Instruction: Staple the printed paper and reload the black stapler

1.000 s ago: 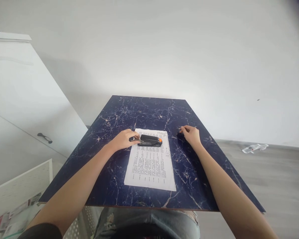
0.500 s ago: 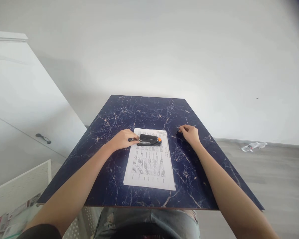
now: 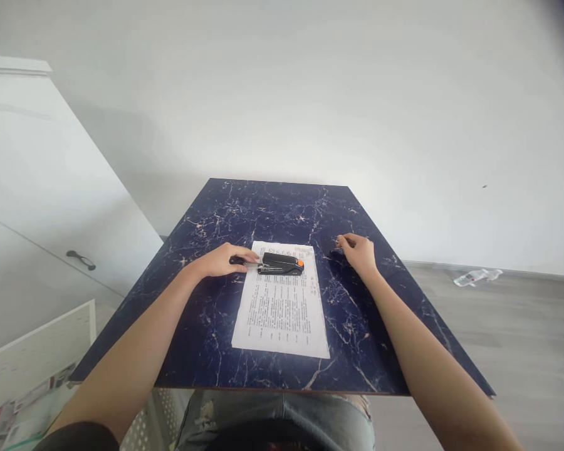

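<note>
A black stapler with an orange button lies across the printed sheets of paper. My left hand is at the stapler's left end, with its fingers around a black end piece. A thin metal part runs from that piece into the stapler's body. To the right of the paper, low over the table, my right hand has thumb and fingertips pinched together. Something small may be between them, but it is too small to make out.
The dark blue marbled table stands against a white wall. A white cabinet rises on the left, above a white perforated container with packets inside. A clear plastic bottle lies on the floor at the right.
My left hand has drawn leftward with the black end piece, so more of the metal part shows outside the stapler. The right hand has stayed nearly still.
</note>
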Available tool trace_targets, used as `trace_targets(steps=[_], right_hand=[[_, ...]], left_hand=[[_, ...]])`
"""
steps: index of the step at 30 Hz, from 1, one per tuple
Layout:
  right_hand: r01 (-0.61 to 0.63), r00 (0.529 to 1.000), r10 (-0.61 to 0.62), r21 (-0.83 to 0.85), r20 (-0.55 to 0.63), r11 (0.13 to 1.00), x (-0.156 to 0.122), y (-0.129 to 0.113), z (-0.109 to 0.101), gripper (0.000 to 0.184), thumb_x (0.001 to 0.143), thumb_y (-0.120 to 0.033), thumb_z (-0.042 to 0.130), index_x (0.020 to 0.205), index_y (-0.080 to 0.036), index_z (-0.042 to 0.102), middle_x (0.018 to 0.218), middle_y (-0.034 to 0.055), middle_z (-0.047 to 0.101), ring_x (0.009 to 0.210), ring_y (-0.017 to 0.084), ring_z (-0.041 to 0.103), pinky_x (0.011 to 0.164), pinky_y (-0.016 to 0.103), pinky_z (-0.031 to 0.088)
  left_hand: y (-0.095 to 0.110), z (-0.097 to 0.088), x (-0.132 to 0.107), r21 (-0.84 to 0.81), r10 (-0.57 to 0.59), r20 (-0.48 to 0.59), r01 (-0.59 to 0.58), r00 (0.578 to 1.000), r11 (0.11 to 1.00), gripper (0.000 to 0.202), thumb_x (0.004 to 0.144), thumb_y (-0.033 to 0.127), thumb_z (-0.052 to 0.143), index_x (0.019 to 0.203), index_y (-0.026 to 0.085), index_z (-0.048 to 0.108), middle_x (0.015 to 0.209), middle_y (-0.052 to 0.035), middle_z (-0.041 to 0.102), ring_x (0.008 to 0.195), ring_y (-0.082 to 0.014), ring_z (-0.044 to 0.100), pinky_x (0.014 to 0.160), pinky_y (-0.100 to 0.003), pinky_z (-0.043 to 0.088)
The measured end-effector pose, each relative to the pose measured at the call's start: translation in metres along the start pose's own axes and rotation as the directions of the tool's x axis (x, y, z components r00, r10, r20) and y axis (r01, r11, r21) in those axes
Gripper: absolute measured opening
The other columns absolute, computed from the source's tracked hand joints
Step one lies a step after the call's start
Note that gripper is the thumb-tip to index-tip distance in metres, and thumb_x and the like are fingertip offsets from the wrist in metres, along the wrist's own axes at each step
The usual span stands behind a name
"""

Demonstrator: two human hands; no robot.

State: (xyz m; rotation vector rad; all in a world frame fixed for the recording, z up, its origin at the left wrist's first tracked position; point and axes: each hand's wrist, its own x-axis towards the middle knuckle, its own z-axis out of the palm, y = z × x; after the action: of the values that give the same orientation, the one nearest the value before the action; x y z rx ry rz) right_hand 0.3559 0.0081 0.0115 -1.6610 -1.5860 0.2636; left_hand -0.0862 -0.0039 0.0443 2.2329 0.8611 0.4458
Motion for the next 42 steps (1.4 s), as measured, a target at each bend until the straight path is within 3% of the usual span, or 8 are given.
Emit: trace_targets(steps=[3,7,11,16,21,30,36,42], right_hand=[[0.132,0.984,-0.143,0.103,0.109,0.986,-0.014,-0.027,-0.001,0.033,0.093,-0.048,0.06,0.094,-0.021,0.078,0.088,0.0053,0.078,0.071,0.021,0.066,0.073,0.034,0.051],[0.324,0.853,-0.417,0.307,0.313,0.895,-0.043,-0.071,0.012,0.034,0.093,-0.044,0.067,0.12,-0.024,0.073,0.116,0.0074,0.075,0.097,0.024,0.069,0.089,0.038,0.055],[0.374,0.777,-0.484,0.323,0.402,0.869,-0.063,-0.099,0.034,0.047,0.089,-0.032,0.074,0.135,-0.027,0.064,0.128,0.008,0.071,0.108,0.026,0.068,0.096,0.043,0.054],[0.36,0.791,-0.451,0.282,0.413,0.889,-0.065,-0.103,0.046,0.043,0.087,-0.018,0.072,0.128,-0.026,0.069,0.118,0.0062,0.075,0.103,0.026,0.07,0.094,0.043,0.055],[0.371,0.797,-0.466,0.298,0.384,0.88,-0.065,-0.099,0.05,0.041,0.087,-0.017,0.072,0.127,-0.028,0.07,0.117,0.0051,0.076,0.102,0.026,0.071,0.095,0.043,0.055],[0.437,0.768,-0.511,0.267,0.388,0.859,-0.067,-0.101,0.051,0.046,0.089,-0.017,0.071,0.133,-0.028,0.067,0.12,0.0075,0.074,0.108,0.028,0.07,0.098,0.046,0.054],[0.404,0.775,-0.455,0.21,0.439,0.89,-0.064,-0.105,0.035,0.045,0.085,-0.014,0.074,0.129,-0.025,0.068,0.121,0.0072,0.075,0.106,0.028,0.071,0.096,0.045,0.055],[0.372,0.765,-0.418,0.195,0.489,0.908,-0.065,-0.084,-0.001,0.041,0.087,-0.02,0.073,0.127,-0.027,0.071,0.117,0.0057,0.076,0.1,0.026,0.072,0.087,0.04,0.057]], left_hand=[[-0.005,-0.005,-0.001,-0.052,0.005,0.076,-0.001,0.997,0.999,0.048,0.092,0.017,0.067,0.135,0.038,0.067,0.133,-0.0032,0.072,0.124,-0.0222,0.068,0.105,-0.044,0.055],[-0.009,-0.006,0.001,-0.083,0.046,0.094,-0.038,0.994,0.996,0.048,0.094,0.014,0.062,0.135,0.039,0.068,0.136,-0.0027,0.07,0.127,-0.0221,0.066,0.104,-0.043,0.056],[-0.009,0.005,0.006,-0.087,-0.004,0.033,0.007,0.999,0.996,0.043,0.096,0.016,0.06,0.134,0.036,0.068,0.127,-0.003,0.074,0.12,-0.0212,0.07,0.101,-0.041,0.058],[-0.006,0.027,0.022,-0.065,-0.044,-0.098,0.038,0.994,0.997,0.044,0.093,0.017,0.066,0.135,0.03,0.066,0.128,-0.0077,0.073,0.117,-0.024,0.071,0.101,-0.044,0.056],[-0.009,0.043,0.036,-0.144,0.019,-0.099,-0.033,0.995,0.989,0.046,0.092,0.012,0.061,0.135,0.028,0.064,0.127,-0.0078,0.073,0.117,-0.0241,0.071,0.1,-0.042,0.056],[-0.003,0.044,0.038,0.079,0.043,-0.218,-0.027,0.975,0.996,0.04,0.091,0.016,0.065,0.129,0.029,0.067,0.125,-0.0079,0.07,0.115,-0.0256,0.065,0.103,-0.047,0.051],[-0.01,0.033,0.035,-0.035,-0.014,-0.288,0.004,0.958,0.999,0.037,0.096,0.04,0.065,0.129,0.023,0.063,0.117,-0.009,0.073,0.105,-0.0228,0.068,0.091,-0.039,0.053],[-0.014,0.031,0.034,-0.008,-0.022,-0.262,0.021,0.965,1.0,0.035,0.099,0.045,0.061,0.126,0.024,0.064,0.113,-0.0079,0.073,0.098,-0.0209,0.068,0.088,-0.038,0.053]])
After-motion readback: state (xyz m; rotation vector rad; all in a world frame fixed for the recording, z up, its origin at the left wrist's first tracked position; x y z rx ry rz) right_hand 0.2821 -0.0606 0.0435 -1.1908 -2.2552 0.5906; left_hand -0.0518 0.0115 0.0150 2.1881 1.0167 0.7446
